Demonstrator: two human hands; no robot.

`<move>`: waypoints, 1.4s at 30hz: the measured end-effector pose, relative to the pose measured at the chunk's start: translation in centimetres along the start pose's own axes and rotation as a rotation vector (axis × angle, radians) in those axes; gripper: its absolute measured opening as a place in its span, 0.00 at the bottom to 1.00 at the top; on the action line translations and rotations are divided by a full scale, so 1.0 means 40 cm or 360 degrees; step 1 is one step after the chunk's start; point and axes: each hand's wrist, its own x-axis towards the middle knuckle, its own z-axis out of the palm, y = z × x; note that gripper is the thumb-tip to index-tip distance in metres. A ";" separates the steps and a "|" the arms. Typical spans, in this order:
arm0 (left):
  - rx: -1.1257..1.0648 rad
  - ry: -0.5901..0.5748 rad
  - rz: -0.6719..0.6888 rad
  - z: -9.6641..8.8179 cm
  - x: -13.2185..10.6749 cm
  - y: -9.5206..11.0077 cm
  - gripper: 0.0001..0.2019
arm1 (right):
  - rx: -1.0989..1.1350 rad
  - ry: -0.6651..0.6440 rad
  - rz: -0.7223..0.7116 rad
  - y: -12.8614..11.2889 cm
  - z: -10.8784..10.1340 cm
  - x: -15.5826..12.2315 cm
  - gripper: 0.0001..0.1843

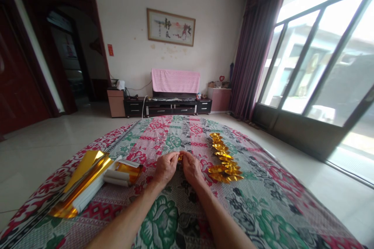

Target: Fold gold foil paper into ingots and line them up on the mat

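Note:
Just above the middle of the patterned cloth, my left hand (pixel 167 166) and my right hand (pixel 191 166) meet with fingers pinched together. Between their fingertips shows a small piece of gold foil paper (pixel 180 158), mostly hidden by the fingers. To the right of my hands lies a row of folded gold foil paper pieces (pixel 224 159), pointed at the ends and running away from me. On the left rests a stack of gold foil sheets (pixel 84 183), curled, with white undersides. Beside it is a smaller rolled batch of foil sheets (pixel 124 174).
A floral cloth (pixel 257 206) covers the rounded surface before me. Beyond it, a low black TV cabinet (pixel 172 108) stands by the wall, a pink cloth (pixel 175 81) draped above it. Large windows (pixel 315 54) and a purple curtain (pixel 248 54) are at right; a doorway (pixel 67 54) is at left.

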 end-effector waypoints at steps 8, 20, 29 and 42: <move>0.0047 0.0121 -0.0118 0.002 0.003 -0.010 0.16 | -0.0020 -0.0068 -0.0120 0.005 0.010 -0.002 0.18; 0.0041 0.0062 -0.0013 0.002 -0.002 0.005 0.15 | 0.0016 0.0007 -0.0015 -0.003 0.001 -0.001 0.19; 0.0031 0.0116 -0.0119 0.008 -0.002 -0.002 0.14 | 0.0005 -0.0019 -0.0078 0.004 0.006 0.002 0.18; -0.0743 -0.0045 -0.0281 0.021 0.007 -0.010 0.25 | 0.0300 0.0082 0.0119 0.025 0.019 0.013 0.19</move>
